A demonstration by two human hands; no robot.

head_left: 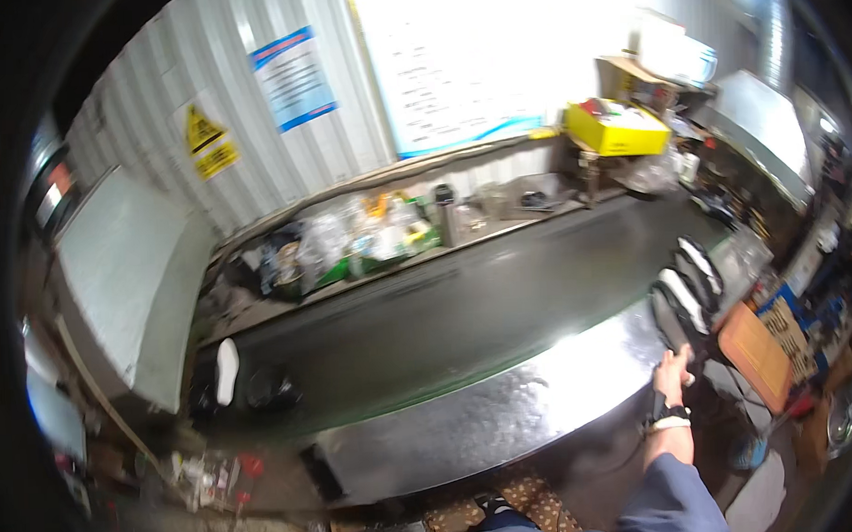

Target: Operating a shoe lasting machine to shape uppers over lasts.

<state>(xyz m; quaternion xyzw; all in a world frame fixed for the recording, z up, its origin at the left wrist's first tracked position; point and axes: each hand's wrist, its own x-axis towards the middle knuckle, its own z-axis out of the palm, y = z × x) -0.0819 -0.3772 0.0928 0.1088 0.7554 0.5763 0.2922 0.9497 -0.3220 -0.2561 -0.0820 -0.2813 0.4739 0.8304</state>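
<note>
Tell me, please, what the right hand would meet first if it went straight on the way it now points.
The right hand would most likely meet the nearest dark shoe, just ahead of it; the two may already be touching, but blur and unclear depth keep me from telling.

The right arm (671, 466) extends forward, its blue sleeve (674, 511) ending at a bare forearm (671, 443). The wrist (672, 416) appears nearly straight. The right hand (673, 376) reaches ahead, fingers (682, 355) partly blurred; their grip cannot be determined.
</note>
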